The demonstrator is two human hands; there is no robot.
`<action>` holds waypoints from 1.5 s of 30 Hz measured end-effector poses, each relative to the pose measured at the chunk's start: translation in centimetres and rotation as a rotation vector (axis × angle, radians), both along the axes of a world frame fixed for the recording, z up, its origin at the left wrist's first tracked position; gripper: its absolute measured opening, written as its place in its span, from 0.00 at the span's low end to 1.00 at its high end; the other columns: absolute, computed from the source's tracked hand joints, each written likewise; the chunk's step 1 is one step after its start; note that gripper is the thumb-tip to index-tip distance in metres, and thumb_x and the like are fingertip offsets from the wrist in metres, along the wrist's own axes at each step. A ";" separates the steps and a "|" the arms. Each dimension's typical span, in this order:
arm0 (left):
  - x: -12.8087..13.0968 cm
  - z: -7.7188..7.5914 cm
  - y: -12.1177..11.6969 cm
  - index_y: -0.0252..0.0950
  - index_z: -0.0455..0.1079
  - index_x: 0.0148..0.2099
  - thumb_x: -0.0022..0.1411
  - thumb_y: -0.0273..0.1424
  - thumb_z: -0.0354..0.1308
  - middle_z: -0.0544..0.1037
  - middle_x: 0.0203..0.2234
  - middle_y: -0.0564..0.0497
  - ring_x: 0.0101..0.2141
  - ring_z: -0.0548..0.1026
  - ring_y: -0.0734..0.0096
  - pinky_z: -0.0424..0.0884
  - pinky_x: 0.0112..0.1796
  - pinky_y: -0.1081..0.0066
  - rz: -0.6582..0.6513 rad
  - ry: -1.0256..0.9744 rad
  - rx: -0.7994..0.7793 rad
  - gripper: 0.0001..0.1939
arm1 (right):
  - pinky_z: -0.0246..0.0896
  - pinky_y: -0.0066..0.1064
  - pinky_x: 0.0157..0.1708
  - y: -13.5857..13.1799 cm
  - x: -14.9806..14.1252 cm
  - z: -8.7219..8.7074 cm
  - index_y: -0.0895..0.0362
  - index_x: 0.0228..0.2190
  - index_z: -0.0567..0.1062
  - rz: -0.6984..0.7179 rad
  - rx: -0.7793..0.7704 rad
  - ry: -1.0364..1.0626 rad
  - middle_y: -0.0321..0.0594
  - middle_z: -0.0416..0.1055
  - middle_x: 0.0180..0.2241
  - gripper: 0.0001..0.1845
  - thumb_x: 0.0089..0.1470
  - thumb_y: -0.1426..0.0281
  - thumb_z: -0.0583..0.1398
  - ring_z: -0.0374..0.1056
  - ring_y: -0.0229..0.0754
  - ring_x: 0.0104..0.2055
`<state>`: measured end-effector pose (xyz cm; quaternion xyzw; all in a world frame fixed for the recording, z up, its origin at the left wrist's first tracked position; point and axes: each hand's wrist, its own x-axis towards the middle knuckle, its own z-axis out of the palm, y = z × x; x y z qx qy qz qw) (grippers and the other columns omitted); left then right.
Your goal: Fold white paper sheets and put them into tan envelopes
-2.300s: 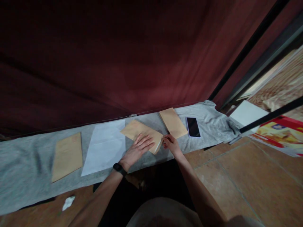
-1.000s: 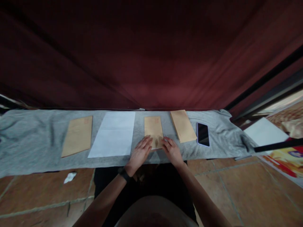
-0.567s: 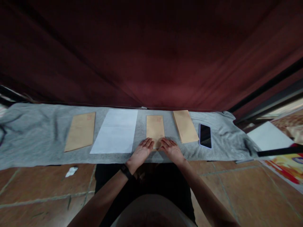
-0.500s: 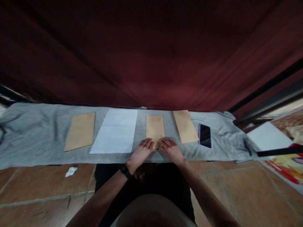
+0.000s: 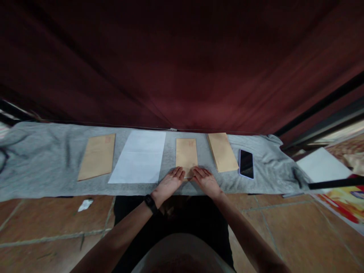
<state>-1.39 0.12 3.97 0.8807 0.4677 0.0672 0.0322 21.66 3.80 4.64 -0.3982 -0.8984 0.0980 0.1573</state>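
Observation:
A brown envelope (image 5: 186, 153) lies upright in front of me, a small red print near its far right corner. My left hand (image 5: 170, 182) is at its near left corner, fingers together and closed on the edge. At the near right corner, my right hand (image 5: 207, 181) grips the envelope the same way. Between my fingertips a thin white strip shows across the near end, like the edge of paper inside. The thumbs are mostly hidden. On my left wrist is a black watch (image 5: 151, 204).
Left of the envelope lie white paper sheets (image 5: 139, 157) and further brown envelopes (image 5: 98, 157). To the right are a stack of brown envelopes (image 5: 223, 151) and a phone (image 5: 246, 163). All rest on a narrow grey cloth (image 5: 267, 163) before a dark red curtain (image 5: 182, 76).
Almost nothing differs. Both hands stay at the envelope's near end, and the white strip there shows slightly more clearly. The view has shifted a little.

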 end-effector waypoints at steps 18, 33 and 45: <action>2.7 0.7 8.5 0.30 0.55 0.69 0.72 0.35 0.45 0.57 0.68 0.38 0.68 0.52 0.57 0.54 0.65 0.53 0.161 -0.220 0.102 0.27 | 0.62 0.43 0.54 -0.6 0.2 -1.0 0.51 0.56 0.71 -0.062 -0.024 0.159 0.44 0.71 0.56 0.18 0.67 0.67 0.53 0.68 0.47 0.53; 2.4 -1.7 16.2 0.35 0.55 0.70 0.73 0.38 0.41 0.59 0.68 0.44 0.68 0.54 0.63 0.44 0.67 0.56 0.034 -0.117 0.079 0.27 | 0.64 0.44 0.52 -0.5 -0.3 0.0 0.48 0.56 0.71 -0.076 -0.083 0.234 0.43 0.72 0.54 0.19 0.65 0.68 0.54 0.69 0.49 0.52; 2.5 -0.9 8.5 0.34 0.51 0.71 0.74 0.37 0.41 0.55 0.69 0.44 0.69 0.50 0.67 0.45 0.67 0.61 -0.129 -0.110 0.042 0.27 | 0.62 0.43 0.54 -0.4 0.3 -0.6 0.52 0.54 0.72 -0.043 -0.058 0.242 0.44 0.71 0.54 0.17 0.64 0.70 0.55 0.67 0.48 0.52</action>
